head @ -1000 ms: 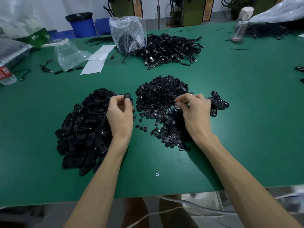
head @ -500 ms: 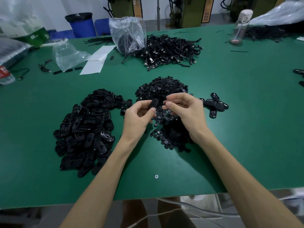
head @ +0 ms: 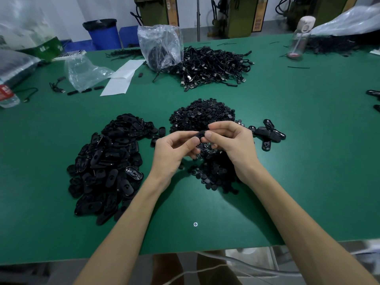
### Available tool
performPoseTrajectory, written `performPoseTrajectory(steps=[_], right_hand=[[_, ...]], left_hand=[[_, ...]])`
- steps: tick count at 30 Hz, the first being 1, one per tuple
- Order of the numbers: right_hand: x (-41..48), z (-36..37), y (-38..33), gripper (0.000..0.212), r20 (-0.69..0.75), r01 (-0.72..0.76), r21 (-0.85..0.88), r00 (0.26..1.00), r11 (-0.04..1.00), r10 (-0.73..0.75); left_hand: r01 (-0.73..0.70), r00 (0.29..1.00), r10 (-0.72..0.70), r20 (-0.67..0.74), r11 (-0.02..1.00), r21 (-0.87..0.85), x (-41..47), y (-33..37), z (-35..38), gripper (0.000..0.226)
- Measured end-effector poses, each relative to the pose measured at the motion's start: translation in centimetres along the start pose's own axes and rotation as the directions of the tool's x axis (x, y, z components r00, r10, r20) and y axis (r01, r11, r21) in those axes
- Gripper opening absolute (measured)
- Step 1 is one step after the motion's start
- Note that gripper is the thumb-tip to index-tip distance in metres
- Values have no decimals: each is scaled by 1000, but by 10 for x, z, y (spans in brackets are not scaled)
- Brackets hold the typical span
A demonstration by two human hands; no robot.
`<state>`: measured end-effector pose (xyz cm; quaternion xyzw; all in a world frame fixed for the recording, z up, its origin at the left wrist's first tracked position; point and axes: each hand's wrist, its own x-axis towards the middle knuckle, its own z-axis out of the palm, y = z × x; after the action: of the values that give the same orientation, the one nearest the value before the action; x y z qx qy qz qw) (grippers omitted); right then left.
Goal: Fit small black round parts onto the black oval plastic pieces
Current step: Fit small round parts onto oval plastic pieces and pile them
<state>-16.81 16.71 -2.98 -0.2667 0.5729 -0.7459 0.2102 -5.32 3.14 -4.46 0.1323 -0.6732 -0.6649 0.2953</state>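
Pinching one black oval plastic piece (head: 198,134), left hand (head: 172,150) and right hand (head: 233,145) hover over the heap of small black round parts (head: 202,115); few finished-looking pieces (head: 269,134) lie right of it, many unfitted ovals (head: 107,159) at its left.

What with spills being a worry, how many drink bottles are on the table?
2. A red-labelled bottle at the left edge of the table, partly cut off by the frame; a clear bottle with a pale lid at the far right. The plastic bags may hide more.
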Motion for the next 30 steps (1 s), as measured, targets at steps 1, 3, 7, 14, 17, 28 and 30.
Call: performPoseTrajectory(steps=[1,3,7,14,17,28,30], right_hand=[[0,0,-1,23,8,-4,0,1000,1000,4],[-1,0,-2,24,25,-10,-5,1000,1000,10],[-2,2,-3,25,35,-28,7,999,1000,28],[-2,2,-3,25,36,-61,87,998,994,59],[-2,3,-3,25,63,-78,132,996,988,70],[-2,3,-4,27,114,-160,222,984,962,137],[-2,3,-4,28,112,-173,219,982,960,151]], left_hand=[[6,1000,-6,-5,1000,-10,0,0,-1,24],[24,999,-25,-20,999,-39,0,0,-2,25],[60,997,-65,-35,992,-114,-1,2,-3,29],[99,994,-105,-30,983,-155,0,3,-1,18],[102,993,-109,-41,983,-153,0,3,-1,14],[157,986,-168,-11,942,-295,-2,8,6,21],[171,984,-175,11,937,-305,-3,6,9,20]])
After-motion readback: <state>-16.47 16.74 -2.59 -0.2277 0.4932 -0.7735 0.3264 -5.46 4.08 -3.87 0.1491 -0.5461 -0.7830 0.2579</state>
